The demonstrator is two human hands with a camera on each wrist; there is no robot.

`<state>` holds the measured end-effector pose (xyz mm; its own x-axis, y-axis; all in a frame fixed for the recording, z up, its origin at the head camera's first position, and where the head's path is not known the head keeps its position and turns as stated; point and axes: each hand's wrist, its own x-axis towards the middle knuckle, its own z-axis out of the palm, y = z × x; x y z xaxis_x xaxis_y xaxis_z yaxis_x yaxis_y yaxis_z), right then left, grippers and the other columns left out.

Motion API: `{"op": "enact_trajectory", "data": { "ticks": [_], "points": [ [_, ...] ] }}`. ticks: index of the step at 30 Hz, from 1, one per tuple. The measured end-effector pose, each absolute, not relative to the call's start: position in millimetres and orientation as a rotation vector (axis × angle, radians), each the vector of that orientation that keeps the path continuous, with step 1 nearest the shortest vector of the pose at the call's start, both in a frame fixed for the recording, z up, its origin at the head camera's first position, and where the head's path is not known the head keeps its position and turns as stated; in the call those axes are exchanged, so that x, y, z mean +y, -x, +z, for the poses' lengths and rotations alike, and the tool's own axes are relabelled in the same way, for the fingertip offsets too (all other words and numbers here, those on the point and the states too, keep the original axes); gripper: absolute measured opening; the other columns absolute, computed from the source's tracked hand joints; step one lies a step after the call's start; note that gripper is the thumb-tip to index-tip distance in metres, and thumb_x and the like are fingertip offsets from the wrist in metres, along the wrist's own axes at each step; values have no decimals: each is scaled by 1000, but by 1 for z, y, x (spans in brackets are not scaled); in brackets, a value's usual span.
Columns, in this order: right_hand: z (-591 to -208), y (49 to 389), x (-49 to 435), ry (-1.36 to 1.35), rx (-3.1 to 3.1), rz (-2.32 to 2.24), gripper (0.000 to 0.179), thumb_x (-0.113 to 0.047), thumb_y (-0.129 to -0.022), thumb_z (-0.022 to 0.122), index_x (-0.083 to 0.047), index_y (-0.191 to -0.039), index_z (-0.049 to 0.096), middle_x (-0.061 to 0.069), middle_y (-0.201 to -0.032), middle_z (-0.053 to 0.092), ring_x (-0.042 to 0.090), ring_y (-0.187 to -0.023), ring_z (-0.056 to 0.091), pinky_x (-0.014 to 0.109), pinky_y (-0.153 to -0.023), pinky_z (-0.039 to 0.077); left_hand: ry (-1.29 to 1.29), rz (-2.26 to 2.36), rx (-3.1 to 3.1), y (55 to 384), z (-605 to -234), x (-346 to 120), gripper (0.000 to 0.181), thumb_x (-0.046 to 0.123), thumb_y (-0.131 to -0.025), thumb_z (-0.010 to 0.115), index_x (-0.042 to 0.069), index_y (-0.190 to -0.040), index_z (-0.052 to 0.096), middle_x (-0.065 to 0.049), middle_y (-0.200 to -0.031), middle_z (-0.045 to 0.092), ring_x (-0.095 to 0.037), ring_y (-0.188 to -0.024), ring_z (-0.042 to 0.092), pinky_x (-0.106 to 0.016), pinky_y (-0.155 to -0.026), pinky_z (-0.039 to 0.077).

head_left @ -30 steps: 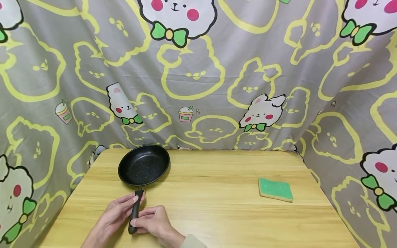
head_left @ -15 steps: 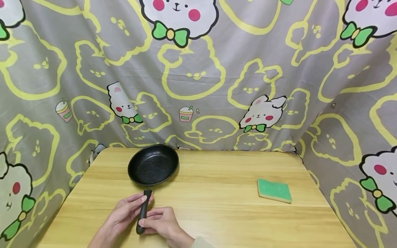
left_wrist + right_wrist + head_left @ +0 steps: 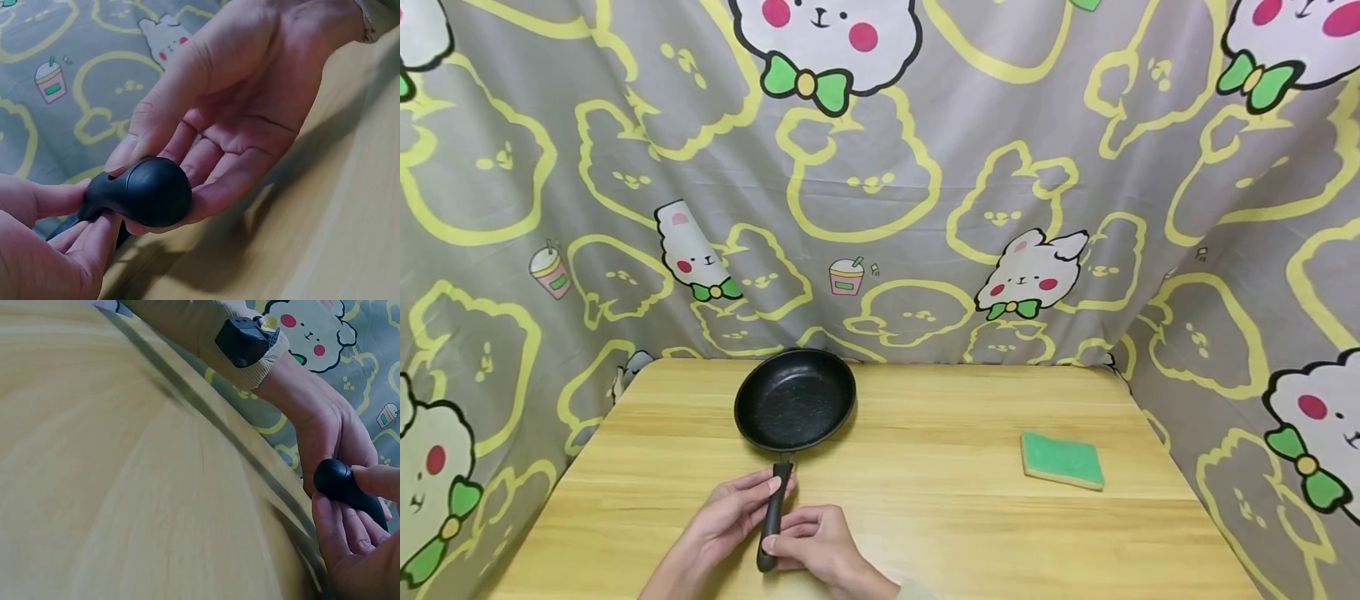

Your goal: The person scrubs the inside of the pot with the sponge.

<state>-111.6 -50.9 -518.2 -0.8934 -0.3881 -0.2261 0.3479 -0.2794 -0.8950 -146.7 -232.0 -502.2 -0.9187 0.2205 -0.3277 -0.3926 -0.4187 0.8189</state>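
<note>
A black frying pan (image 3: 795,402) is at the left-centre of the head view, its round body near the table's back edge and its handle (image 3: 771,521) towards me. My left hand (image 3: 728,518) grips the handle's upper part from the left, thumb on top. From the other side my right hand (image 3: 826,543) pinches the handle's end between thumb and fingers. In the left wrist view the rounded handle end (image 3: 159,190) hangs above the wood with a shadow below. The same end (image 3: 334,478) lies between thumb and fingers in the right wrist view.
On the right of the wooden table (image 3: 962,533) lies a green scouring sponge (image 3: 1062,460) with a pale underside. A grey patterned curtain (image 3: 887,208) encloses the table at the back and both sides. My left wrist carries a small black camera (image 3: 244,342).
Both hands have shifted steadily to the right with the frying pan, keeping their hold on its handle. The sponge stays in its place.
</note>
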Motion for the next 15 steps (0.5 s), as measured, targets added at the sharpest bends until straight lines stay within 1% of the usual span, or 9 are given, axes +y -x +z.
{"op": "enact_trajectory", "data": {
  "ticks": [2,6,9,15],
  "points": [
    [-518,111,-48,51,1524,-2193,15,4,-82,81,4,-95,73,12,-82,74,22,-77,74,37,-71,62,244,2365,1420,146,-503,-229,31,-3,-100,62,-10,-131,59,-19,-121,71,-23,-112,70,-34,-103,50],
    [-518,111,-38,52,1532,-2179,15,4,-83,80,5,-96,72,11,-83,74,21,-78,74,37,-72,62,244,2363,1421,146,-502,-221,43,-3,-100,62,-16,-138,48,-21,-122,70,-24,-113,69,-35,-103,50],
    [-519,110,-30,57,1541,-2167,16,4,-83,79,5,-97,72,10,-82,73,21,-78,74,37,-72,62,249,2363,1413,146,-503,-214,44,-3,-99,63,-17,-138,48,-21,-121,70,-25,-112,69,-35,-102,51],
    [-522,108,-15,96,1552,-2154,18,4,-83,78,7,-100,71,9,-80,72,19,-76,73,38,-73,62,242,2343,1431,145,-506,-200,40,-3,-98,65,-16,-134,53,-21,-119,71,-25,-110,70,-36,-100,53]
  ]
}}
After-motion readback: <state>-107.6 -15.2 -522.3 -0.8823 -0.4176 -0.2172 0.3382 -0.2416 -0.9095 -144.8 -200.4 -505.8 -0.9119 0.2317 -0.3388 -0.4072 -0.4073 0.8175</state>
